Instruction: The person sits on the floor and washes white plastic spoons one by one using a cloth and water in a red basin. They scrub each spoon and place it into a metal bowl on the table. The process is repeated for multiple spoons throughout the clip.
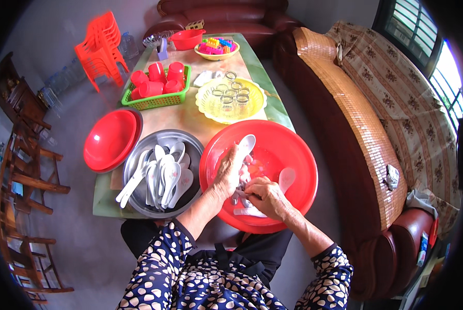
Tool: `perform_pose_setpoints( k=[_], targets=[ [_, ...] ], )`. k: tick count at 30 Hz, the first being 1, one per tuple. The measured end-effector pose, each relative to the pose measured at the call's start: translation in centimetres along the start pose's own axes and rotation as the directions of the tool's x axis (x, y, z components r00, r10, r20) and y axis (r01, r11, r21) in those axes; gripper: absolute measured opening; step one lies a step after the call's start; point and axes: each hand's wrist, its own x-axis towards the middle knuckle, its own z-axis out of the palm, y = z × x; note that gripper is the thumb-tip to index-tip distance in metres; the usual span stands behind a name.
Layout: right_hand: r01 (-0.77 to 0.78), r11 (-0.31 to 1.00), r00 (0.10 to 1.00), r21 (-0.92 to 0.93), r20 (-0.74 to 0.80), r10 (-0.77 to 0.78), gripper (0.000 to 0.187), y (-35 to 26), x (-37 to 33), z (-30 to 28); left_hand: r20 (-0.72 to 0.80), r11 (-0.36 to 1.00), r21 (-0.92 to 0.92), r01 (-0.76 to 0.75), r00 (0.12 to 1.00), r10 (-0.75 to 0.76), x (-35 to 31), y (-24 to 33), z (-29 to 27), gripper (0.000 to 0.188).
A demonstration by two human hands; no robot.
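Note:
A large red basin (288, 150) holding water sits at the table's near edge. My left hand (230, 170) holds a white soup spoon (245, 146) upright over the basin. My right hand (265, 196) is closed around something small and grey against that spoon's handle; what it is cannot be made out. Two more white spoons (286, 178) lie in the water. To the left, a metal basin (190, 142) holds several white spoons (164, 175).
Stacked red bowls (110, 139) lie at the left table edge. A green basket of red cups (156, 85), a yellow tray of small glasses (230, 98), a red bowl and a toy-block bowl stand farther back. A sofa with a woven mat (355, 119) runs along the right.

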Motion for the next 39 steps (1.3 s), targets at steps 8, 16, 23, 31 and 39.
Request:
perform_pose_setpoints(
  k=[8, 16, 23, 31, 39],
  targets=[
    [-0.281, 0.941, 0.904, -0.191, -0.381, 0.193, 0.037, 1.3, 2.2, -3.1, 0.061, 0.851, 0.467, -0.239, 0.969, 0.239, -1.1, 0.0, 2.4, 0.031],
    [-0.063, 0.950, 0.962, 0.306, -0.235, 0.140, 0.011, 0.9, 3.7, -5.2, 0.055, 0.798, 0.575, -0.183, 0.981, 0.186, -1.9, 0.2, 3.2, 0.026],
    [-0.079, 0.980, 0.916, 0.185, -0.374, 0.144, 0.012, 3.0, 2.5, -8.3, 0.181, 0.605, 0.738, -0.300, 0.951, 0.252, -2.2, -1.3, 1.4, 0.034],
    [-0.240, 0.968, 0.832, 0.078, -0.497, 0.247, 0.011, 2.8, 1.9, -8.4, 0.274, -0.043, 0.956, -0.291, 0.828, 0.490, -4.7, -0.5, 3.7, 0.041],
    [-0.261, 0.928, 0.876, 0.265, -0.338, 0.343, 0.015, 0.4, 2.8, -6.9, 0.248, 0.073, 0.926, -0.369, 0.744, 0.620, -4.3, -0.8, 3.2, 0.014]
  ],
)
